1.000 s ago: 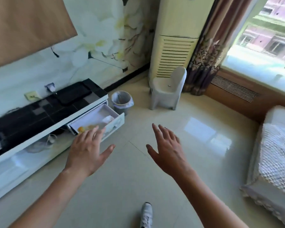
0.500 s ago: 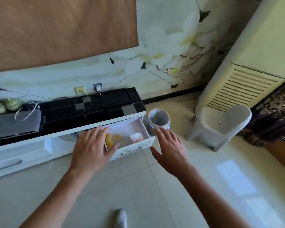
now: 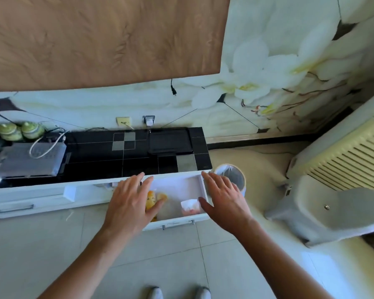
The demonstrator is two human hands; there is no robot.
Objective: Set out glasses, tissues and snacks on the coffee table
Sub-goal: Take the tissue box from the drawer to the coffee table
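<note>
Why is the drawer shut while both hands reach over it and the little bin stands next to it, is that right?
Not quite: the head view shows the drawer pulled open, with snack packets inside. Both hands, left and right, do reach over it, and the bin stands beside it.

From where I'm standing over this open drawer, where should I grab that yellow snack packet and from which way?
Take the yellow snack packet by its upper half, the part clear of your left hand. Come straight down from above: the drawer is open-topped and its walls block any side approach. The packet seems to lie flat and lengthwise, so a thumb-and-finger pinch across its narrow width likely suits it. Its lower end is hidden.
</note>
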